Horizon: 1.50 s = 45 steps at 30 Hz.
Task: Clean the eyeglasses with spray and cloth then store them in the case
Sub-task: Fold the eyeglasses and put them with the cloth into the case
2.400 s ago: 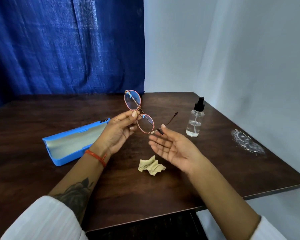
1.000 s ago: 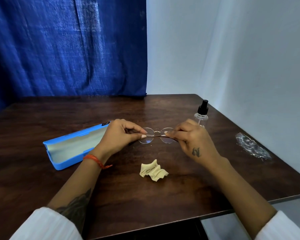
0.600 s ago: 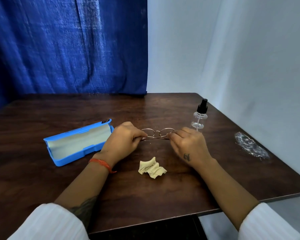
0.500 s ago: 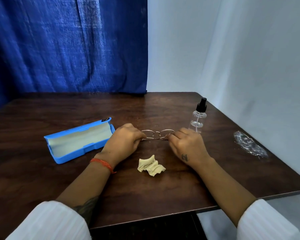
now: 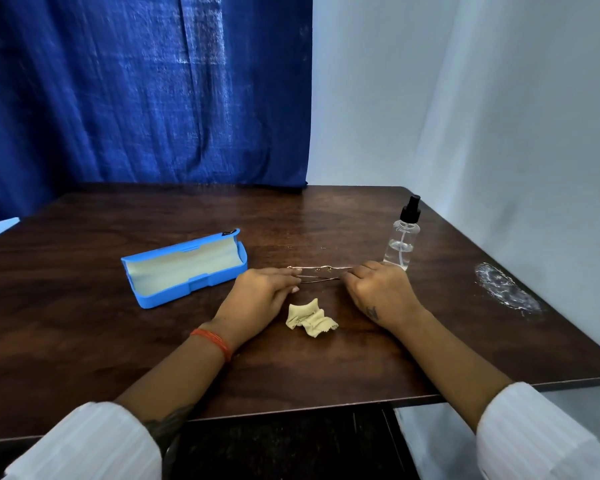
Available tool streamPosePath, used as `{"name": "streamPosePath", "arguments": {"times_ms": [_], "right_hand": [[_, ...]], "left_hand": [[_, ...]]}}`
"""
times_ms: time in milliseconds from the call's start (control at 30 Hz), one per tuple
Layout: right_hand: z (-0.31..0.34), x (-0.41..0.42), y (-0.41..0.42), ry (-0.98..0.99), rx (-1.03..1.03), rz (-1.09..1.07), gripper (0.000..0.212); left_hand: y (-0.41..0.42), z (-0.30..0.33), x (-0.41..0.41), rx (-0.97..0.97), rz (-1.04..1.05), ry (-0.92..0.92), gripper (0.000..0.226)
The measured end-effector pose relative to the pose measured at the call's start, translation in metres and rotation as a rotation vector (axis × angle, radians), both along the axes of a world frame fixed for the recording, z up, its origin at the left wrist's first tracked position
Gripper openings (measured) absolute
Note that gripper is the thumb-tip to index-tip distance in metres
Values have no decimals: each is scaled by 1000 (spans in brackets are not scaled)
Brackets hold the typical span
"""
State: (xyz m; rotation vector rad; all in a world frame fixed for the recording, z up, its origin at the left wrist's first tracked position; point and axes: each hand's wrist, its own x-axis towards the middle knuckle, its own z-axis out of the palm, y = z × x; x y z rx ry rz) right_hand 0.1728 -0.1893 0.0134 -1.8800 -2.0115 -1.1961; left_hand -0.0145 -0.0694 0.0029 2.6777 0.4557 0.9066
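Observation:
Thin metal-framed eyeglasses point(image 5: 321, 273) lie folded and low on the dark wooden table point(image 5: 84, 323), between my two hands. My left hand point(image 5: 260, 299) holds their left end with its fingertips. My right hand point(image 5: 378, 289) pinches the right end, fingers curled. A crumpled beige cloth point(image 5: 310, 318) lies just in front of the glasses, between my wrists. The blue case point(image 5: 184, 268) sits lid-open to the left, with a pale lining. The clear spray bottle point(image 5: 402, 237) with a black pump stands upright behind my right hand.
A crumpled clear plastic wrapper point(image 5: 506, 289) lies near the table's right edge. A blue curtain point(image 5: 136, 88) hangs behind the table and a white backdrop point(image 5: 465, 98) covers the right side. The table's front edge runs just past my forearms.
The glasses were held up open in the air; both hands have folded them and brought them down flat to the table. The view has tilted slightly.

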Motion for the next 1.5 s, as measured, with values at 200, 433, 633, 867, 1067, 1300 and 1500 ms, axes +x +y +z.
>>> {"name": "streamPosePath", "arguments": {"times_ms": [200,433,633,867,1067,1300,1500], "right_hand": [[0,1,2,29,-30,-3,25],[-3,2,2,23,-82,-37,21],[-8,0,-3,139,-26,-31,23],[3,-31,-12,680,211,36,19],[33,-63,20,970,18,160,43],[48,-109,89,847,-193,265,59],[45,-118,140,678,-447,147,47]], "left_hand": [[-4,2,-13,-78,-92,37,29],[-6,-1,-21,-23,-38,217,34],[-8,0,-20,8,-11,238,34],[-5,2,-29,47,5,157,41],[16,18,-67,253,125,69,55],[58,31,-133,213,404,-16,79],[75,15,-148,-341,373,-222,107]]}}
